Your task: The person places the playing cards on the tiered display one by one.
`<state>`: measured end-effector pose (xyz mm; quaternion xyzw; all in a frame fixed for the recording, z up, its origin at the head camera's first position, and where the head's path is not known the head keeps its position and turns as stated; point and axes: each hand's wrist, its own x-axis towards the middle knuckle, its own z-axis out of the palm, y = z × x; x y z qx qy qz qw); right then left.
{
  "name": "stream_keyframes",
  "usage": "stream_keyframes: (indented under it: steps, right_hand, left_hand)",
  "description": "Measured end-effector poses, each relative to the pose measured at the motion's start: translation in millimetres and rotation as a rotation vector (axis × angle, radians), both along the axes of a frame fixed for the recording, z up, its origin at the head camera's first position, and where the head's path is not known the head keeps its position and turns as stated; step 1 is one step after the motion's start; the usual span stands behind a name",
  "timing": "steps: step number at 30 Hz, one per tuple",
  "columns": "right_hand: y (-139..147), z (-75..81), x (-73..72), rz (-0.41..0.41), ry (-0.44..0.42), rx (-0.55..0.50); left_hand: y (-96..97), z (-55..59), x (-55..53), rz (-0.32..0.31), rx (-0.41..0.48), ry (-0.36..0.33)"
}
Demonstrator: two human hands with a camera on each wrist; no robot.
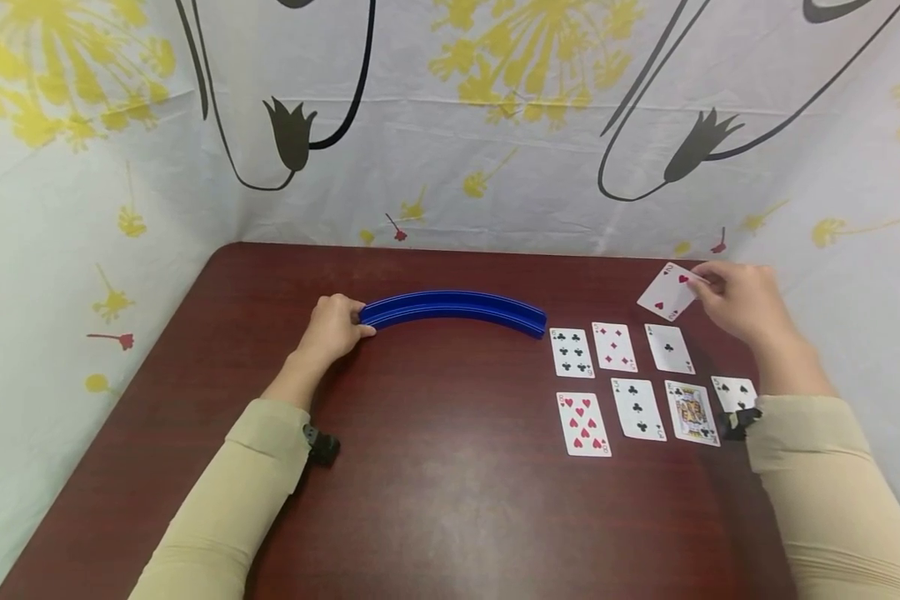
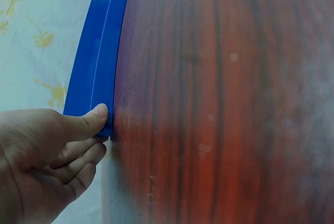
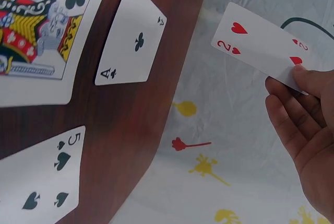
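Note:
My left hand [image 1: 332, 327] pinches the left end of a curved blue track piece [image 1: 453, 304], its thumb lying on the near side. In the left wrist view the thumb presses on the blue wall of the track [image 2: 96, 62]. Over at the far right, my right hand [image 1: 746, 302] holds a two of hearts [image 1: 666, 293] by one edge between thumb and fingers, face showing. The right wrist view has this card [image 3: 255, 44] raised past the table edge. Closest to it lies the ace of clubs [image 1: 669, 348], face up.
Several face-up cards lie in two rows on the dark red-brown table [image 1: 420, 467], among them a six of clubs [image 1: 572, 353], an eight of hearts [image 1: 583, 425] and a king of clubs [image 1: 692, 413]. My right wrist partly covers the five of spades [image 1: 733, 392]. Patterned cloth [image 1: 420, 192] hangs behind.

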<state>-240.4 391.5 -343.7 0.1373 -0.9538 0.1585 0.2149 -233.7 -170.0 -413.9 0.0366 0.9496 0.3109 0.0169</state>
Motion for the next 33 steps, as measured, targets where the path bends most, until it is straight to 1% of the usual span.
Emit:
stream_keyframes:
  steps: [9, 16, 21, 25, 33]
  right_hand:
    - [-13, 1.8, -2.1, 0.017, 0.012, -0.02]
    - [-29, 7.5, -2.3, 0.041, 0.024, -0.031]
    - [-39, 9.5, -6.8, 0.063, 0.042, -0.013]
    - [-46, 9.1, -11.3, 0.095, 0.053, -0.027]
    - [-62, 10.6, -16.0, 0.117, 0.017, -0.053]
  left_hand:
    - [1.8, 3.4, -1.4, 0.005, -0.001, -0.005]
    - [1.4, 3.6, -0.8, 0.012, -0.002, -0.005]
    - [0.8, 3.0, 0.5, 0.015, -0.009, -0.006]
    - [0.4, 2.4, 0.9, 0.013, -0.014, -0.003]
    - [0.5, 2.4, 0.0, 0.015, -0.018, -0.002]
